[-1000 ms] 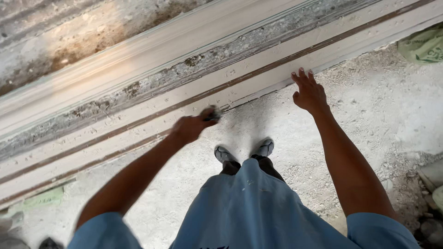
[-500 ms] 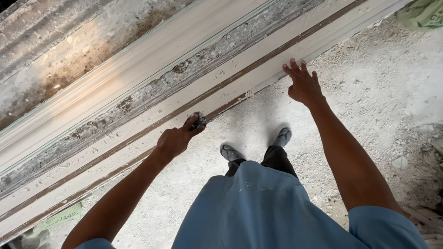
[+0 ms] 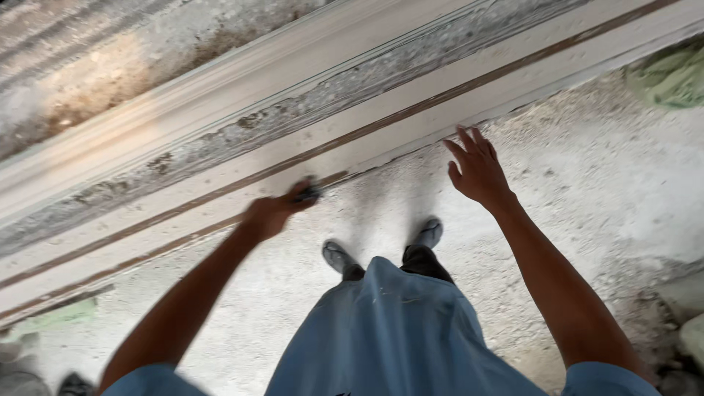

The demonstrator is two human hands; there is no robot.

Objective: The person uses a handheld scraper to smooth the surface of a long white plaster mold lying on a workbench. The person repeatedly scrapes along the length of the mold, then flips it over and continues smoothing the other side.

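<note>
A long pale moulded beam with dark grooves runs diagonally across the view, low on the dusty ground. My left hand is closed around a small dark tool and presses it against the beam's near edge. My right hand is held open with fingers spread, just off the beam's near edge, hovering above the ground. My two dark shoes and light blue shirt fill the lower middle.
The ground is covered in white dust and grit. A green cloth or bag lies at the upper right. Pale stone lumps sit at the lower right. A dark shoe shows at the lower left corner.
My right hand has lifted off the beam and drawn back toward me. My left hand has slid with the dark tool along the beam's near edge. The view shifted slightly.
</note>
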